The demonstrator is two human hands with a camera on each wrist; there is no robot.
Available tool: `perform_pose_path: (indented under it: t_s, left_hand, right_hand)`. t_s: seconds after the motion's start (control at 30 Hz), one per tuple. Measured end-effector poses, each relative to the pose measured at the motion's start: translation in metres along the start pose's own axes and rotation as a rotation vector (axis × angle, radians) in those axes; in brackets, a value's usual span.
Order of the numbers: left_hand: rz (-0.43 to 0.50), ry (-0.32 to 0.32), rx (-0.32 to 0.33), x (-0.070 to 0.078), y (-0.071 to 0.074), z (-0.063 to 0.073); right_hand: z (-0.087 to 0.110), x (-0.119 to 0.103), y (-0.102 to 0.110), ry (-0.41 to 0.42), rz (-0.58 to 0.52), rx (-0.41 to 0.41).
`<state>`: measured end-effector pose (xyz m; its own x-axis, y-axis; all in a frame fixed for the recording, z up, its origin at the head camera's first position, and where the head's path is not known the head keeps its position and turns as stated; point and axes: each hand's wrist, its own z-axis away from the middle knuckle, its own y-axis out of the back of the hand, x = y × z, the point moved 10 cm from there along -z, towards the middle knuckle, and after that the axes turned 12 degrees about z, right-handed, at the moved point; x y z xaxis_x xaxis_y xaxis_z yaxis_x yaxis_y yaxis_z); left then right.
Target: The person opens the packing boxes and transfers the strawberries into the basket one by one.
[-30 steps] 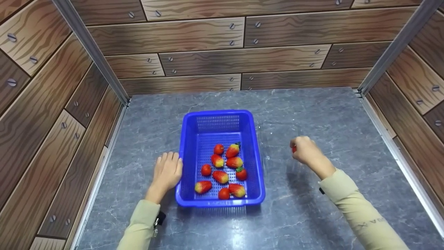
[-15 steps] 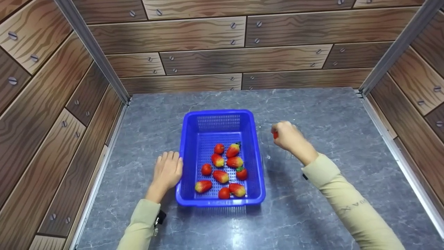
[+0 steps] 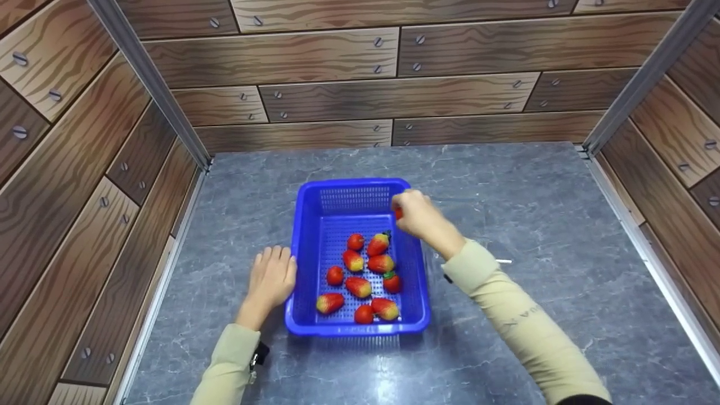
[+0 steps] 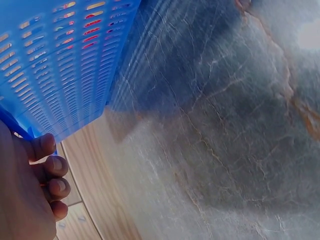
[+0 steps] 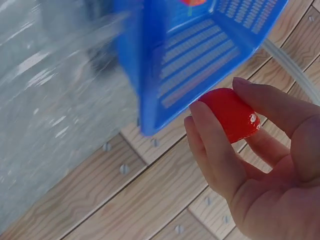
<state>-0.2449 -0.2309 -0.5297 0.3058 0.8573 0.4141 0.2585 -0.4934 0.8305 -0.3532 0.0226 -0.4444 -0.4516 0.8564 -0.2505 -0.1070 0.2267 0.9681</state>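
Note:
In the head view, a blue plastic basket (image 3: pixel 298 225) stands mid-table with several fruits inside: red-and-yellow elongated ones (image 3: pixel 358 287) and small round red ones (image 3: pixel 334 275). My left hand (image 3: pixel 273 275) holds the basket's left rim; in the left wrist view its fingers (image 4: pixel 59 166) curl close against the outside of the rim. My right hand (image 3: pixel 419 214) is over the basket's far right corner, holding a smooth, shiny red fruit (image 5: pixel 227 112). The right wrist view shows thumb and fingertips pinching it beside the rim. In the head view, the fingers hide most of this fruit.
A clear, see-through container (image 3: pixel 458 198) stands right of the basket, its edges faint and partly behind the right arm. The grey marbled tabletop (image 3: pixel 242 197) is bounded by wood-patterned walls (image 3: pixel 326 101) at the back and both sides.
My right hand has carried the red fruit leftward and away from me, from over the clear container to the basket's right rim. My left hand and the basket have stayed in place.

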Motion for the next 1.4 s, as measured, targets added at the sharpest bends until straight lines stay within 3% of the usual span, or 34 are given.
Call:
perform_pose_path:
  t_s: [0.43, 0.8, 1.13, 1.4]
  left_hand:
    - [0.000, 0.002, 0.002, 0.000, -0.002, 0.001]
    - [0.005, 0.018, -0.010, -0.001, -0.002, 0.002]
    - [0.007, 0.014, -0.008, 0.001, -0.007, 0.000]
    - [-0.010, 0.022, 0.002, 0.000, -0.002, 0.000]
  right_hand:
    - [-0.033, -0.053, -0.045, 0.018, -0.088, -0.083]
    - [-0.056, -0.088, -0.099, 0.095, -0.181, -0.047]
    - [-0.053, -0.090, -0.144, 0.147, -0.174, -0.068]
    - [-0.051, -0.090, -0.158, 0.151, -0.172, -0.086]
